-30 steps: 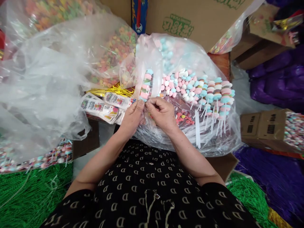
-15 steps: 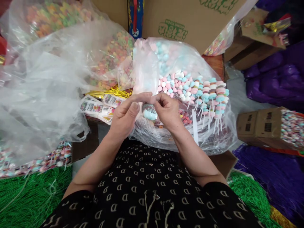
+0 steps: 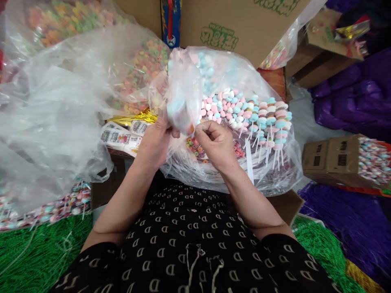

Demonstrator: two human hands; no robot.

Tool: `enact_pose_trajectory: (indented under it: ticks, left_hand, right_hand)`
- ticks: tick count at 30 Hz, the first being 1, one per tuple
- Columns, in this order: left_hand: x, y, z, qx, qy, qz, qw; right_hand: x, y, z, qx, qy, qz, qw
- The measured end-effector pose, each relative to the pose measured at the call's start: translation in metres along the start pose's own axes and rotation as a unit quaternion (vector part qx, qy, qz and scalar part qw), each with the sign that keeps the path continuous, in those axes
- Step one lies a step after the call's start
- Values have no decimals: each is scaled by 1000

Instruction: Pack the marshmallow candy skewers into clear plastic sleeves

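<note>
A small clear candy bag [image 3: 181, 108], blurred by motion, stands up between my hands with pale blue and pink pieces inside. My left hand [image 3: 154, 140] is closed on its lower left side. With thumb and forefinger pinched, my right hand [image 3: 217, 142] is at the bag's lower right corner. Beneath the hands lie colourful ring candies [image 3: 198, 151] on clear plastic. Just beyond my right hand are loose pink, blue and white candies [image 3: 226, 106]. Candies threaded on white sticks [image 3: 276, 122] lie farther right.
Printed packets [image 3: 120, 136] and gold twist ties [image 3: 132, 117] lie left of my left hand. A large clear bag of ring candies [image 3: 143, 75] stands behind them. A cardboard box [image 3: 220, 28] closes off the back. A white strip [image 3: 249, 160] lies beside my right wrist.
The small candy bag hung below my fingers and has swung upward, now standing above them. My left hand has turned and closed on its side; the right hand stays pinched close by.
</note>
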State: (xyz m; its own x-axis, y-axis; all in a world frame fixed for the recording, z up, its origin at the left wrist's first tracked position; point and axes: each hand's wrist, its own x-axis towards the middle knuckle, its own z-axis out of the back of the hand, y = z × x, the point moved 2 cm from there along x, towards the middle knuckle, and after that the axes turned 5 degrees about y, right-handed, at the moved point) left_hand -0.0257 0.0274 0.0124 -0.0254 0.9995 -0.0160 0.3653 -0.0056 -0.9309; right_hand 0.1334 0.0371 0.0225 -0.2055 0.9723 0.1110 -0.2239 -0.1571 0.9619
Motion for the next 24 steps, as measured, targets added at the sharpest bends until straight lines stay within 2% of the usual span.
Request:
enact_pose_trajectory:
  ticks: [2,4,7,10,12,15,17,19,21,24]
  left_hand:
    - [-6,-6,-1,28,44,-39,998]
    - [-12,-4,1,100,58,-55,992]
    - [-15,12,5,165,51,-11,985]
    - [-10,24,3,115,87,10,989]
    - [-8,22,0,109,123,-31,986]
    - [-12,13,-7,212,161,-137,954]
    - [-17,8,-11,278,140,-212,926]
    - [-21,8,-17,297,115,-280,906]
    - [-23,13,-24,252,89,-294,918]
    - [-24,27,-37,116,51,-192,973]
  right_hand:
    - [1,-4,3,5,-13,-5,1000]
    - [1,-4,7,-2,-46,7,999]
    - [-4,1,8,-22,-70,42,996]
    - [-13,2,5,-10,-47,43,998]
    - [-18,-3,3,29,-26,15,999]
    - [-24,-14,2,103,5,-30,994]
    - [-28,-18,4,142,15,-35,989]
    - [-31,-17,11,157,13,-6,987]
    - [-35,-11,20,130,9,56,990]
    - [-45,-3,32,40,20,105,994]
